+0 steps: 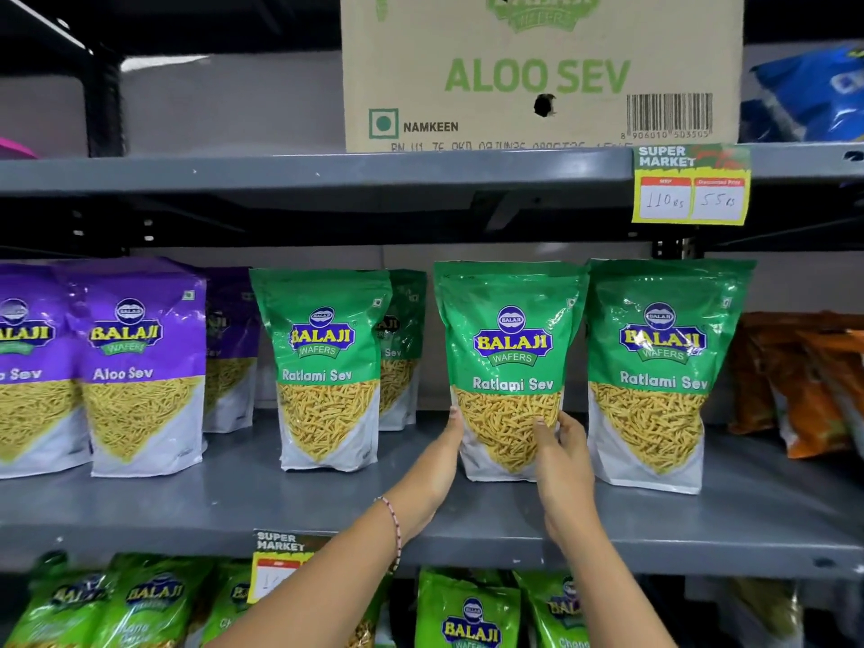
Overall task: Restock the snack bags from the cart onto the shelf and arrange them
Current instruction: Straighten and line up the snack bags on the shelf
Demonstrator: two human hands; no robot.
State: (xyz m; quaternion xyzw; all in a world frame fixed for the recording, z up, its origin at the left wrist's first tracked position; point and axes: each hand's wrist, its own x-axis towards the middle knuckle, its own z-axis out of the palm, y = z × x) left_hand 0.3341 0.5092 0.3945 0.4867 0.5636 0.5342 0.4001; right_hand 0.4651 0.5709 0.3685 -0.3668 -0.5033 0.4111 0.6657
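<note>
A green Ratlami Sev bag (pixel 509 348) stands upright on the grey middle shelf (pixel 234 502). My left hand (pixel 442 456) presses against its lower left side and my right hand (pixel 561 460) grips its lower right side. Another green bag stands just behind it, mostly hidden. A second Ratlami Sev bag (pixel 327 367) stands to the left, with one more behind it. A third one (pixel 654 371) stands close on the right. The cart is out of view.
Purple Aloo Sev bags (pixel 140 362) fill the shelf's left end and orange bags (pixel 804 381) lean at the right. A cardboard Aloo Sev carton (pixel 537 72) sits on the upper shelf above a price tag (pixel 691 184). Green bags (pixel 467 615) line the lower shelf.
</note>
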